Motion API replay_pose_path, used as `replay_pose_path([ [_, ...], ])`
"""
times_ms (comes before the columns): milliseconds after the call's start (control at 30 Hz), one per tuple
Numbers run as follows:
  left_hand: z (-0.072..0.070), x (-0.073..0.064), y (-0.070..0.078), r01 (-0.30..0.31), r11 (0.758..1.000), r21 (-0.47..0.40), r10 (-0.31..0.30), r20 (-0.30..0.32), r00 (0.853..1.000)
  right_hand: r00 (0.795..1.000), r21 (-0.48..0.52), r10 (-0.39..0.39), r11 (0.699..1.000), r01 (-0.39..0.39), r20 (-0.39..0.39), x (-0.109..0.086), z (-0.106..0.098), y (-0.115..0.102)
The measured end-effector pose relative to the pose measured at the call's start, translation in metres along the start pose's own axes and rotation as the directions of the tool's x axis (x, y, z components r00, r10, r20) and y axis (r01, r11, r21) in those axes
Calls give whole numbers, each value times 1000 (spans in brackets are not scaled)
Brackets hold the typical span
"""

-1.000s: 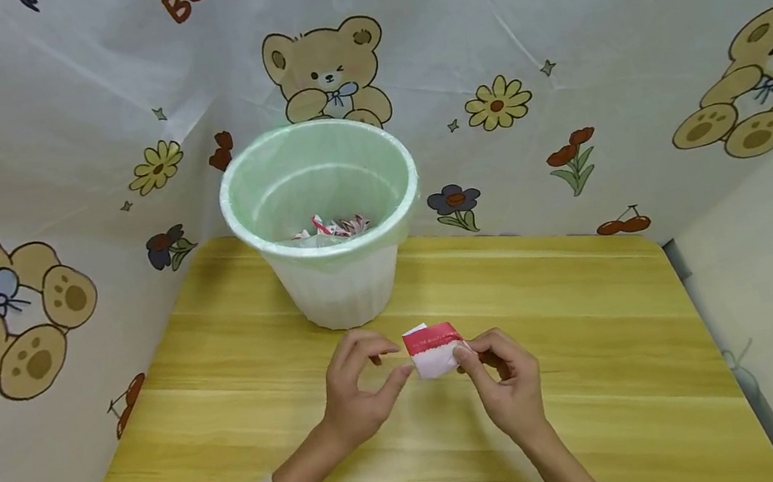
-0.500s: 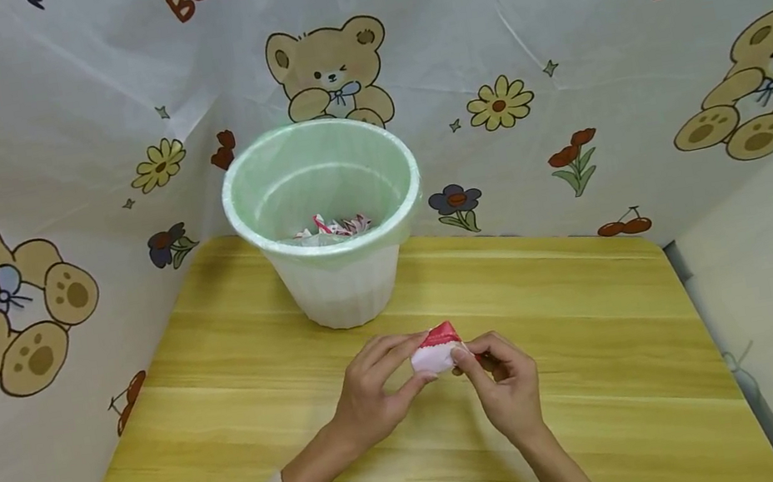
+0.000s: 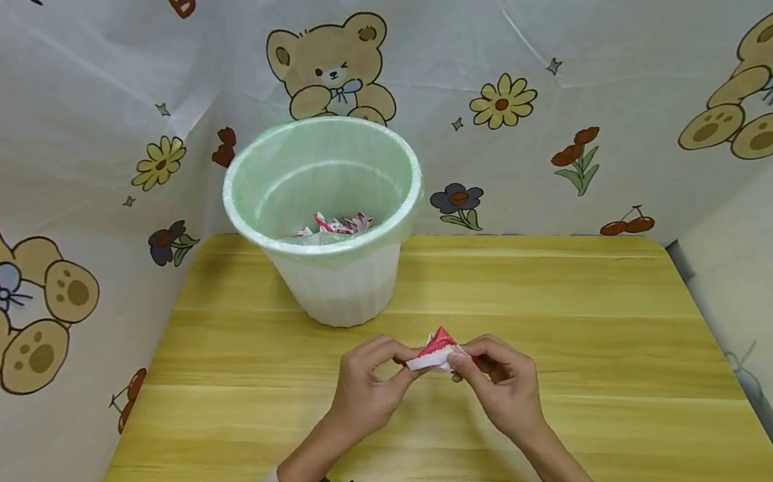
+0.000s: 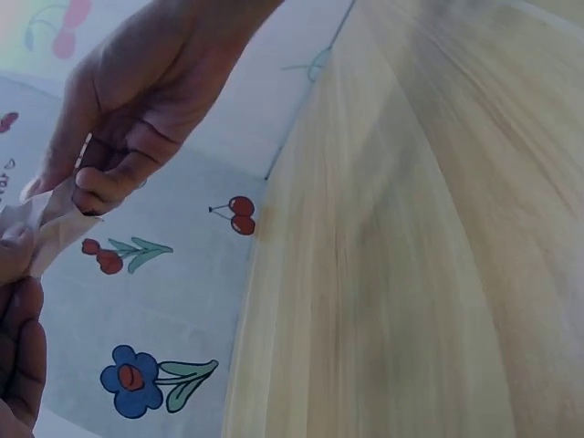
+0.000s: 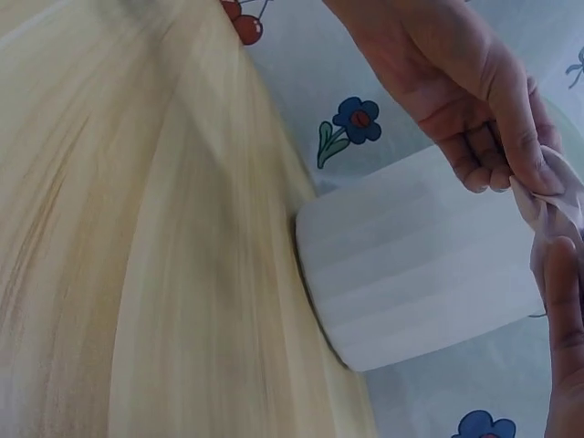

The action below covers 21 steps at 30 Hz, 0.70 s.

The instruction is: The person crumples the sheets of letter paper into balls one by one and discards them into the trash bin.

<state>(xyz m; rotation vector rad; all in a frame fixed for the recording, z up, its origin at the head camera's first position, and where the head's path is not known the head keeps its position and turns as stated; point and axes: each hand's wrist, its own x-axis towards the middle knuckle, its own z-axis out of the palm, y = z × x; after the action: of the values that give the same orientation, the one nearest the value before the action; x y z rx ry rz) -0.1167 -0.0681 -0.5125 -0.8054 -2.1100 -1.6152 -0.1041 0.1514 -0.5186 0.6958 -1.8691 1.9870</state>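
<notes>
A small piece of red and white paper (image 3: 438,352), creased and bunched, is held above the table between both hands. My left hand (image 3: 370,387) pinches its left end between thumb and fingers. At its right end my right hand (image 3: 503,382) grips it, thumb on the near side. In the left wrist view the pale underside of the paper (image 4: 57,228) shows, with folds across it. The right wrist view has the twisted paper (image 5: 547,212) at its right edge, partly hidden by fingers.
Beyond the hands stands a white and pale green bucket (image 3: 343,281) with crumpled red and white scraps (image 3: 335,227) inside. The wooden table (image 3: 582,328) meets a bear-printed cloth (image 3: 444,29) at the back and left.
My left hand has moved right and now pinches the paper's left end. The paper has gone from fairly flat to folded and bunched. My right hand has stayed nearly in place.
</notes>
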Motion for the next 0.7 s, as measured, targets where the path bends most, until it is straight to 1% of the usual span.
replay_pose_path([
  [133, 0, -1, -3, 78, 996, -36, -78, -8, 997, 1000, 8, -2, 1000, 2, 23, 2, 0, -1],
  [200, 1, 0, -4, 107, 993, -48, -108, -24, 994, 999, -8, -11, 1000, 12, 34, 3, 0, -1],
  [233, 0, 0, -5, 112, 992, -55, -114, -35, 993, 999, -12, -7, 1000, 7, 35, 3, 0, 0],
  [267, 0, 0, -6, 120, 991, -63, -123, -45, 991, 999, -13, 16, 1000, -16, 29, 2, 0, 0],
  [300, 0, 0, -6, 123, 990, -70, -127, -55, 990, 998, -9, 56, 998, -56, 15, 1, 0, -1],
  [333, 0, 0, -6, 123, 990, -76, -127, -63, 990, 993, -1, 115, 993, -115, -4, 0, 0, -1],
  [367, 0, 1, -6, 124, 989, -80, -129, -72, 989, 981, 18, 191, 981, -191, -30, 0, 1, -1],
  [400, 0, 1, -6, 122, 989, -85, -129, -79, 989, 960, 51, 275, 961, -273, -55, 0, 1, -2],
  [433, 0, 1, -5, 118, 989, -86, -125, -84, 989, 928, 93, 364, 930, -356, -81, 0, 2, -2],
  [500, 1, 1, -4, 116, 990, -85, -124, -93, 988, 853, 176, 508, 856, -486, -115, 2, 2, -3],
  [533, 2, 1, -4, 115, 990, -83, -123, -98, 988, 821, 212, 558, 823, -527, -123, 3, 3, -3],
  [567, 3, 0, -3, 114, 990, -82, -122, -104, 987, 797, 241, 591, 797, -554, -124, 4, 3, -4],
  [600, 4, -1, -3, 112, 990, -83, -121, -111, 986, 782, 263, 611, 780, -568, -121, 5, 4, -5],
  [700, 6, -4, -5, 114, 990, -81, -124, -127, 984, 767, 310, 632, 756, -577, -112, 8, 6, -7],
])
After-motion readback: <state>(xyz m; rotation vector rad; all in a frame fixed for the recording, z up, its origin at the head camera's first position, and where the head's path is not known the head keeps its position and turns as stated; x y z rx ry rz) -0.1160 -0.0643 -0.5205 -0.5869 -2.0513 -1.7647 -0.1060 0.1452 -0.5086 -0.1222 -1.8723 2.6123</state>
